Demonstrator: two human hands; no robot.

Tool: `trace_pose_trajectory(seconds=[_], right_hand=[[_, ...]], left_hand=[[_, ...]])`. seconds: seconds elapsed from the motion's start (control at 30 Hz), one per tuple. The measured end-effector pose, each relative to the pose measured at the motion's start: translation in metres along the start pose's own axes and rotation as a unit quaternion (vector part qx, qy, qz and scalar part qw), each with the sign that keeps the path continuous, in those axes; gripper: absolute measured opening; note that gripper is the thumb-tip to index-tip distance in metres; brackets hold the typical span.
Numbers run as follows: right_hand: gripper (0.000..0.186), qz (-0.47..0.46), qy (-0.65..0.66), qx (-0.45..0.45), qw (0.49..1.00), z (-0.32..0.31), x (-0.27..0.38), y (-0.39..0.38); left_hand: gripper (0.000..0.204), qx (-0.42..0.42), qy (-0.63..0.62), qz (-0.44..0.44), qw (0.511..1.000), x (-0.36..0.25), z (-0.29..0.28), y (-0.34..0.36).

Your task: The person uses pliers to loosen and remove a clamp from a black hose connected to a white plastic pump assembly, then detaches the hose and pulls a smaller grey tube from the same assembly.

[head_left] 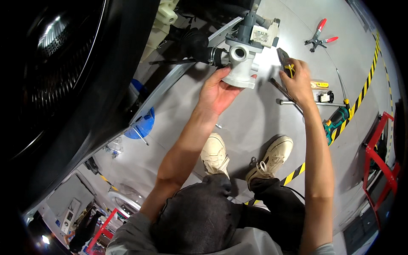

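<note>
My left hand (216, 91) is closed round the lower part of a pale grey drain pump (240, 70), holding it from below with the palm up. A ribbed black rubber hose (195, 46) joins the pump's left side, with a metal hose clamp (211, 55) near the joint. On top of the pump sits a motor with a white labelled block (262, 36). To the right, my right hand (298, 80) has its fingers closed on pliers (282, 56) with yellow and black handles, low over the floor; the fingers partly hide the handles.
A washing machine with a black round door (76, 85) fills the left. On the floor lie red-handled clamp pliers (318, 37), a metal bar (312, 103), a green and black power tool (337, 121) and a blue bowl (142, 125). Striped tape (364, 91) and a red frame (374, 159) stand right.
</note>
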State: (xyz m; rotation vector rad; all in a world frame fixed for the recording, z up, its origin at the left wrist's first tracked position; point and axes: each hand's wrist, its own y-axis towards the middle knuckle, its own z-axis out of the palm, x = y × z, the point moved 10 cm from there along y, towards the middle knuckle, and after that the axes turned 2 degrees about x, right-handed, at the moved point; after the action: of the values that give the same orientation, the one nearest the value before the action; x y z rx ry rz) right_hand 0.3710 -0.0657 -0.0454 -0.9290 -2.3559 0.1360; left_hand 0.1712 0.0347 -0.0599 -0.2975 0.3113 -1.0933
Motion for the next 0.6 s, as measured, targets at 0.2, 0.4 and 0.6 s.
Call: trace_pose_trajectory(seconds=[0.2, 0.4, 0.6], right_hand=[[0.066, -0.021, 0.571, 0.162, 0.805, 0.053, 0.106, -0.019], [0.051, 0.058, 0.695, 0.125, 0.705, 0.074, 0.102, 0.001], [0.052, 0.036, 0.642, 0.148, 0.751, 0.066, 0.105, 0.004]], left_hand=[[0.058, 0.025, 0.121, 0.020, 0.992, -0.006, -0.008, 0.003], [0.057, -0.138, 0.527, 0.050, 0.837, -0.037, 0.003, -0.031], [0.055, 0.108, 0.887, 0.349, 0.282, -0.086, 0.142, -0.047]])
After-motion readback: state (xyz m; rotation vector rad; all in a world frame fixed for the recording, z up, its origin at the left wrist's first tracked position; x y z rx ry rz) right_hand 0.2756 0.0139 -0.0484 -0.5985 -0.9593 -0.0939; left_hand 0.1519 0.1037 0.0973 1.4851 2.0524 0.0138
